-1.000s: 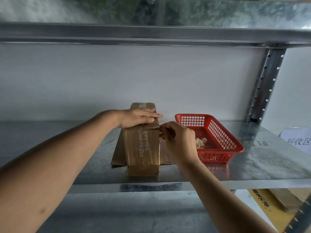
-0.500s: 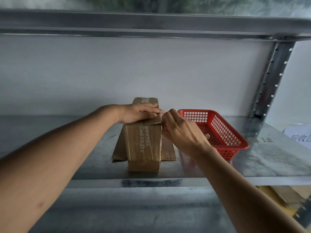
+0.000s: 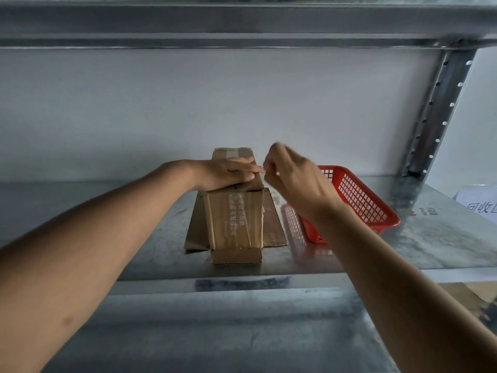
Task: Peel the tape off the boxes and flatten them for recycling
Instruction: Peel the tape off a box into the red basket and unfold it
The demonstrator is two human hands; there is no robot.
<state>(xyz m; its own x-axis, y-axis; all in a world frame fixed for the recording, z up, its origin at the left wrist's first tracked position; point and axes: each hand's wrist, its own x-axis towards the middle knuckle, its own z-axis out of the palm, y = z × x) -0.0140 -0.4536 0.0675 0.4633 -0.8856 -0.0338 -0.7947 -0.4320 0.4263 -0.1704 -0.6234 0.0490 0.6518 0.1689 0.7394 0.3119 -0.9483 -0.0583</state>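
1. A cardboard box [image 3: 235,219] stands on the galvanised metal shelf [image 3: 430,238], its bottom flaps splayed flat around it and clear printed tape [image 3: 238,211] running down its near face.
2. The left hand [image 3: 226,173] lies flat across the box top, fingers straight, pressing down.
3. The right hand [image 3: 293,176] hovers just right of the box's top edge, fingers curled, thumb and forefinger pinched together; I cannot tell whether any tape sits between them.
4. A red plastic basket [image 3: 371,208] rests just right of the box, partly behind the right wrist.
5. A white paper sign [image 3: 478,205] lies at the shelf's far right.
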